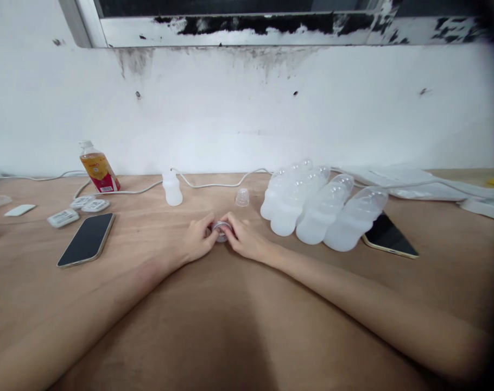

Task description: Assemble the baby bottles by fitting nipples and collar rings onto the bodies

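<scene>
My left hand (200, 237) and my right hand (244, 237) meet over the middle of the table, both closed on a small clear round ring-like piece (221, 232). The fingers of each hand grip its sides and partly cover it, so its exact kind cannot be made out. Just beyond my right hand a clear ribbed dome cap (242, 197) stands on the wood. A white, waisted bottle (172, 188) without a clear dome stands farther back on the left. Several frosted bottles with clear dome tops (312, 209) lean together to the right of my hands.
On the left are a phone (86, 239), several small white labelled packs (63, 218) and a drink bottle (99, 168). Another phone (391, 236) lies partly under the frosted bottles. A white cable (218, 185) runs along the wall, and plastic bags (410, 184) lie at the back right.
</scene>
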A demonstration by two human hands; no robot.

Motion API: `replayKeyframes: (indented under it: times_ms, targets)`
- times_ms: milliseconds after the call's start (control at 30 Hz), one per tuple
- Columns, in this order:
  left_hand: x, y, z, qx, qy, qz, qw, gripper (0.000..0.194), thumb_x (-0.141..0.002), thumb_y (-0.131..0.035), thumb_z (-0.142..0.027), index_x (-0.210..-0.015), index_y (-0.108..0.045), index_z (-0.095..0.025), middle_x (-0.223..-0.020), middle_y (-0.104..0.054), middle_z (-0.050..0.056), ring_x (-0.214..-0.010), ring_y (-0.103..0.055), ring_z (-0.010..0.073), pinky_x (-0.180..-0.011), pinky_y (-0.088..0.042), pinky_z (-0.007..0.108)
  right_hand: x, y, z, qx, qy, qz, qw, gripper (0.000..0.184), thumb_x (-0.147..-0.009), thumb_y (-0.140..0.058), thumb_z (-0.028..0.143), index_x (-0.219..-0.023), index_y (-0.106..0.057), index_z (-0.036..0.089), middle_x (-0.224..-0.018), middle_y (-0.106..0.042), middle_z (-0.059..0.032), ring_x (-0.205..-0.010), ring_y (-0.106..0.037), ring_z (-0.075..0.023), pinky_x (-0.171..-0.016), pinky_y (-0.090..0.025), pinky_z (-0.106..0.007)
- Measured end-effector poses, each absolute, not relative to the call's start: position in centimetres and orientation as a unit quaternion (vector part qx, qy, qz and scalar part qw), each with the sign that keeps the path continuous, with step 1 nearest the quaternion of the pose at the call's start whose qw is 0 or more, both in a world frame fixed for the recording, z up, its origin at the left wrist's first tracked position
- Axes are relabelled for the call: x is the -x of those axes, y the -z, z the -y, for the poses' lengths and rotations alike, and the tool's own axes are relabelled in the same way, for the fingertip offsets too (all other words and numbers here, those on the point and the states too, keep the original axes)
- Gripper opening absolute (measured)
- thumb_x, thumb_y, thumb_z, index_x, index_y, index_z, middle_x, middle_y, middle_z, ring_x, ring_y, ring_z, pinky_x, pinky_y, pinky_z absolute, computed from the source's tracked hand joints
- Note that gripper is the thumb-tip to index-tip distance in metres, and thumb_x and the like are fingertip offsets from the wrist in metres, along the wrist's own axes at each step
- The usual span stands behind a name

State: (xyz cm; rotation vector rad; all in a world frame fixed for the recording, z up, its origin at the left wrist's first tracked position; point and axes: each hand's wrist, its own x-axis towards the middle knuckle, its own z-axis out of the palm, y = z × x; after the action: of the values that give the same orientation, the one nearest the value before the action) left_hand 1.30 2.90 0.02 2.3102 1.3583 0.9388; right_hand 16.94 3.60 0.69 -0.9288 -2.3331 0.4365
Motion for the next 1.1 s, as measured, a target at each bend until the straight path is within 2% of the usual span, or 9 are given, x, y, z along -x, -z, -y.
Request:
replayKeyframes:
  times_ms: [200,300,400,500,600,733,900,1100]
  targets:
    - [-1.4,0.0,-3.0,-0.808,-0.330,-0.463,0.154,0.018,-0.077,-0.042,-0.027,-0.063,-0.043,-0.016,-0.053,-0.042,-0.005,-0.049,-0.038,0.0074,-0.048,-0.029,0.020,-16.7,-0.8,-3.8,0.357,-0.178,0.862,0.312,0.007,-0.082,-0.035,0.019,-0.078,-0.041,0.018,-0.066,-0.054,0.0006,-0.054,-0.049,-0.0094,-0.053,-0.036,-0.022]
    - [-1.3,0.1,-3.2,-0.787,-0.341,-0.472,0.204,0.025,-0.077,-0.042,-0.034,-0.061,-0.044,-0.015,-0.054,-0.043,-0.005,-0.051,-0.040,0.0082,-0.048,-0.031,0.020,-16.9,-0.6,-4.4,0.353,-0.327,0.825,0.297,0.009,-0.083,-0.035,0.025,-0.079,-0.039,0.019,-0.054,-0.050,0.0044,-0.041,-0.046,-0.0072,-0.039,-0.033,-0.018]
    - [-1.1,0.3,-3.5,-0.752,-0.376,-0.452,0.297,0.033,-0.083,-0.030,-0.039,-0.071,-0.049,-0.015,-0.064,-0.051,-0.001,-0.061,-0.048,0.0106,-0.054,-0.037,0.022,-17.6,-0.2,-5.0,0.296,-0.507,0.752,0.300,0.017,-0.083,-0.034,0.036,-0.084,-0.038,0.019,-0.056,-0.051,0.0046,-0.038,-0.047,-0.0064,-0.030,-0.030,-0.015]
    - [-1.0,0.4,-3.6,-0.751,-0.394,-0.411,0.333,0.025,-0.084,-0.031,-0.033,-0.086,-0.048,-0.015,-0.078,-0.055,0.002,-0.070,-0.051,0.0118,-0.062,-0.041,0.023,-18.2,0.1,-5.5,0.256,-0.570,0.711,0.322,0.022,-0.081,-0.039,0.040,-0.087,-0.039,0.019,-0.059,-0.052,0.0034,-0.041,-0.049,-0.0063,-0.030,-0.033,-0.014]
    - [-1.1,0.3,-3.3,-0.786,-0.374,-0.401,0.286,0.018,-0.082,-0.039,-0.026,-0.093,-0.048,-0.016,-0.089,-0.056,0.004,-0.080,-0.051,0.0128,-0.070,-0.041,0.025,-18.4,0.3,-5.6,0.243,-0.584,0.703,0.325,0.024,-0.080,-0.043,0.040,-0.089,-0.041,0.018,-0.060,-0.053,0.0030,-0.042,-0.049,-0.0058,-0.030,-0.034,-0.013]
    - [-1.0,0.2,-3.1,-0.816,-0.347,-0.410,0.214,0.020,-0.080,-0.044,-0.025,-0.098,-0.049,-0.016,-0.095,-0.054,0.005,-0.084,-0.050,0.0144,-0.070,-0.041,0.025,-18.3,0.3,-5.6,0.238,-0.595,0.694,0.329,0.024,-0.079,-0.044,0.040,-0.089,-0.042,0.018,-0.060,-0.053,0.0031,-0.042,-0.049,-0.0057,-0.029,-0.034,-0.012]
    - [-0.4,0.2,-3.6,-0.846,-0.326,-0.402,0.126,0.011,-0.078,-0.047,-0.024,-0.081,-0.052,-0.016,-0.082,-0.055,0.003,-0.078,-0.050,0.0141,-0.073,-0.039,0.026,-18.3,0.2,-5.6,0.238,-0.589,0.706,0.312,0.023,-0.079,-0.045,0.039,-0.089,-0.043,0.018,-0.059,-0.055,0.0028,-0.042,-0.050,-0.0062,-0.030,-0.036,-0.013]
    - [0.1,0.1,-4.0,-0.882,-0.287,-0.373,0.038,0.013,-0.081,-0.041,-0.024,-0.074,-0.049,-0.016,-0.076,-0.053,0.003,-0.076,-0.048,0.0150,-0.072,-0.038,0.027,-18.3,0.1,-5.3,0.227,-0.581,0.718,0.308,0.023,-0.080,-0.045,0.037,-0.090,-0.044,0.017,-0.061,-0.057,0.0011,-0.043,-0.052,-0.0065,-0.030,-0.038,-0.013]
